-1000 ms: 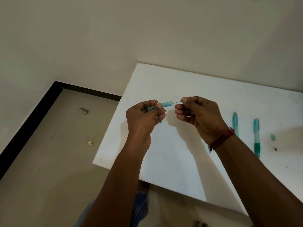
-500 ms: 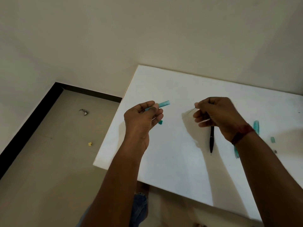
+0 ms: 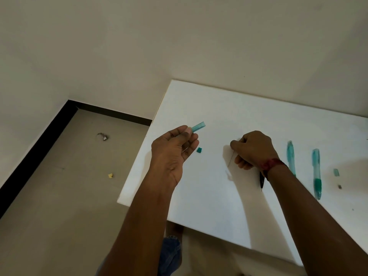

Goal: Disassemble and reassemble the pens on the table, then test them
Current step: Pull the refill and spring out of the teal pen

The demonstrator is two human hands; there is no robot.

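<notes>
Two hands over table (image 3: 219,200), left grip (image 3: 173,151) pinching teal barrel (image 3: 198,126); right grip (image 3: 253,149) holding thin refill (image 3: 231,159)

I see only the tip end of the black pen (image 3: 261,181); the rest lies under the wrist of the right hand (image 3: 253,148), right of centre. The left hand (image 3: 173,150) covers the teal barrel's (image 3: 198,126) near end. The thin refill (image 3: 231,159) vanishes into the right fist. The dark speck (image 3: 340,186) at far right is too small to name.

A: Where is the table (image 3: 209,212) free?
B: In the middle, toward the near edge. On the right lie a black pen (image 3: 262,181), a teal pen (image 3: 291,156) and a second teal pen (image 3: 316,172).
</notes>
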